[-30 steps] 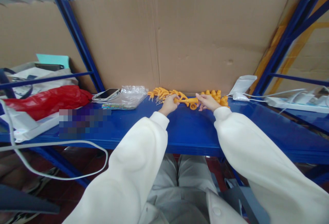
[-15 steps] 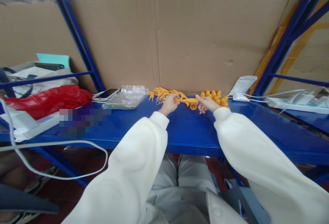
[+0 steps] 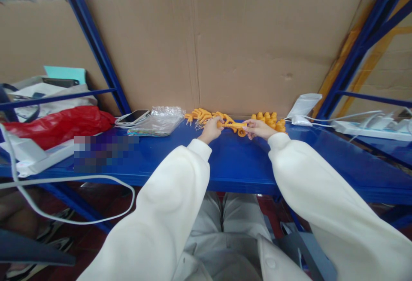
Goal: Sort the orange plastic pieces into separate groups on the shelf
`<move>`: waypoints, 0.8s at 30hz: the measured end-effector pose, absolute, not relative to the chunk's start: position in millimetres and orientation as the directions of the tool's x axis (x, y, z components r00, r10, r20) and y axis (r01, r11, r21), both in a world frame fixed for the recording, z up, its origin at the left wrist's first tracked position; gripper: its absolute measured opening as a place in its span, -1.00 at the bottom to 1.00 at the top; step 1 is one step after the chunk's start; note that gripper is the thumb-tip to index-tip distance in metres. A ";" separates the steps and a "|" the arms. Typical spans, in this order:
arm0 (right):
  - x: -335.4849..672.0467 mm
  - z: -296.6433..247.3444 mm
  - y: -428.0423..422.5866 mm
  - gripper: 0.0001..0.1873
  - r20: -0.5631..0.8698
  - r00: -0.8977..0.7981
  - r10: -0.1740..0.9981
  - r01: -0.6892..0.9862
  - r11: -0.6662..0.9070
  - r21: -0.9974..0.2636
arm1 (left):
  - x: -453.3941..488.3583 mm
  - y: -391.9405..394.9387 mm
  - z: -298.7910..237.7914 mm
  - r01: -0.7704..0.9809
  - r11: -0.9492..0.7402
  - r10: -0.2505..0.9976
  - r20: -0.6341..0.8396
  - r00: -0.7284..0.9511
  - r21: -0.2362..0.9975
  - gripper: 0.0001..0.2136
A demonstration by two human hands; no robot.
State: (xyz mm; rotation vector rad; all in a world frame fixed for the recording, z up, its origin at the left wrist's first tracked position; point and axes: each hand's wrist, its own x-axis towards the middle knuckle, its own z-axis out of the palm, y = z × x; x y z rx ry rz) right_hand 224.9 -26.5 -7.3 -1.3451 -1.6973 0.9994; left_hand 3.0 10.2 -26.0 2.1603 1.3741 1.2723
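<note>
A slim orange plastic piece with a ribbed, rod-like shape (image 3: 234,125) stretches between my hands above the blue shelf; its exact kind is too small to make out. My left hand (image 3: 210,129) is closed on its left end. At the right end my right hand (image 3: 261,129) pinches it between thumb and fingers. Just under the rod, near my right fingertips, is a round orange ring-like part (image 3: 241,133). Behind my left hand lies a pile of orange plastic pieces (image 3: 201,114) with small metal chains. Short knobby orange pieces (image 3: 267,117) stand in a group behind my right hand.
A cardboard sheet (image 3: 244,49) closes off the back. On the left of the blue shelf (image 3: 238,165) lie a clear plastic packet (image 3: 162,122), a phone (image 3: 137,117), a red bag (image 3: 64,124) and a looping white cable (image 3: 96,178). Farther right are a white pouch (image 3: 305,105) and power strip (image 3: 380,129).
My right hand has shifted slightly left, and its fingers have closed in around the rod's right end. My left hand keeps its hold in nearly the same spot.
</note>
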 end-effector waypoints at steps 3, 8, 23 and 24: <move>227.0 -9.3 -22.9 -0.50 0.109 -0.191 0.975 0.434 0.184 -0.882 | 3.0 10.7 -25.9 0.587 -0.510 0.838 0.518 0.173 0.628 -0.81; 231.1 -11.7 -17.5 -0.35 0.124 -0.221 0.967 0.447 0.213 -0.869 | 4.8 6.9 -23.6 0.580 -0.480 0.859 0.488 0.156 0.659 -0.83; 232.2 -7.4 -19.4 -0.29 0.145 -0.191 0.971 0.560 0.229 -0.796 | 6.3 -1.1 -20.5 0.558 -0.501 0.845 0.513 0.151 0.661 -0.82; 231.0 -7.9 -18.4 -0.29 0.141 -0.181 0.973 0.554 0.219 -0.803 | 6.7 -1.2 -20.9 0.549 -0.500 0.847 0.512 0.146 0.670 -0.83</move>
